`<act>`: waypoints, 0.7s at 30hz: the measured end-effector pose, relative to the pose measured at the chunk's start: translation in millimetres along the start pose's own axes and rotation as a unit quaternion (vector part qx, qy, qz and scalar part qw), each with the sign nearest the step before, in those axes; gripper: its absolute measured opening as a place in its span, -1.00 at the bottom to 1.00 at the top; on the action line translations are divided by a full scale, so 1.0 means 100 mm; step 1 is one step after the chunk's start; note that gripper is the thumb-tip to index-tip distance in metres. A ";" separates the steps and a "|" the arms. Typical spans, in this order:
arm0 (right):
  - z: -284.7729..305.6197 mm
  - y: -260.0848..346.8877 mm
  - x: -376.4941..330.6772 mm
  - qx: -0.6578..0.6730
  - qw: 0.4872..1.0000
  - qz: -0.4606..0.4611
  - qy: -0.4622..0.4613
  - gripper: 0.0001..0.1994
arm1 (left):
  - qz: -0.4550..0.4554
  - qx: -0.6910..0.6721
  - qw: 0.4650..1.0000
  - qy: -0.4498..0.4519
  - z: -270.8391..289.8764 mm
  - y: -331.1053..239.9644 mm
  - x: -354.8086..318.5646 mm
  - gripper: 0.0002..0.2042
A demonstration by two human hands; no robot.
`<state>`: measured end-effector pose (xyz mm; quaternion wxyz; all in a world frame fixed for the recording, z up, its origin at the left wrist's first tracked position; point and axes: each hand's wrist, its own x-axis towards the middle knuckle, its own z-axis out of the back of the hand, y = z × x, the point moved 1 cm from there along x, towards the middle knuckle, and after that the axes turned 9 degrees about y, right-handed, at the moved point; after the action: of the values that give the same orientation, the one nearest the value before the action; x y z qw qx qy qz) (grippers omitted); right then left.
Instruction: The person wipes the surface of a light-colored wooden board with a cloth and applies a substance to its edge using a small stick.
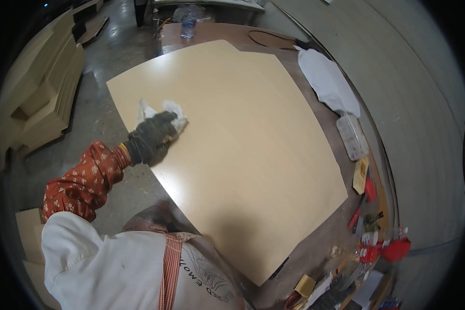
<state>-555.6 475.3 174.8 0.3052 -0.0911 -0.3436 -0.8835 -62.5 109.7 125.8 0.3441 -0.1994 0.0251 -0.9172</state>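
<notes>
Holding cloth [175, 108] near the panel [248, 134] edge, left hand [153, 136] has room rightward; right hand's state unclear.

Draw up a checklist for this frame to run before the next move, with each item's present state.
1. White crumpled cloth under the dark-grey gloved left hand: ok, it shows around the fingers.
2. Cloth on the large flat beige panel: ok, near its left edge.
3. Panel fully over the brown table: not ok, its left side overhangs the grey floor.
4. Clear plastic bottle off the panel: ok, beyond its far edge.
5. Red-handled tool off the panel: ok, to its right.
6. Panel's underside undamaged: cannot tell, hidden.
</notes>
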 end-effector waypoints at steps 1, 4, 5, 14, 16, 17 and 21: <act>-0.11 0.14 0.08 0.043 0.998 0.020 0.033 -0.49 | -0.014 0.022 1.000 -0.001 0.05 0.00 0.00 -0.61; -0.49 0.77 0.43 0.163 0.968 0.107 0.160 -0.49 | -0.021 0.060 0.998 0.021 0.07 0.04 -0.02 -0.63; -0.62 1.26 0.45 0.078 0.967 0.155 0.185 -0.48 | 0.032 0.070 0.996 0.045 0.09 0.08 0.02 -0.65; -2.61 2.68 1.15 0.241 0.839 0.396 0.284 -0.49 | 0.331 0.024 0.929 -0.162 0.17 1.01 -0.61 -0.80; -3.01 3.20 1.28 0.192 0.838 0.396 0.322 -0.50 | 0.409 -0.233 0.867 -0.165 -0.02 0.93 -0.67 -0.83; -3.18 3.45 1.34 0.165 0.842 0.394 0.331 -0.49 | 0.445 -0.414 0.780 -0.149 -0.21 0.96 -0.73 -0.84; -3.86 4.44 1.47 -0.102 0.816 0.521 0.228 -0.45 | 0.293 -0.516 0.799 -0.101 -0.65 0.88 -0.94 -0.74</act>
<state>-386.9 -107.5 185.6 0.7787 -0.0828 -0.0726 -0.6177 31.6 97.2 17.3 0.4433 -0.4217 0.5167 -0.5989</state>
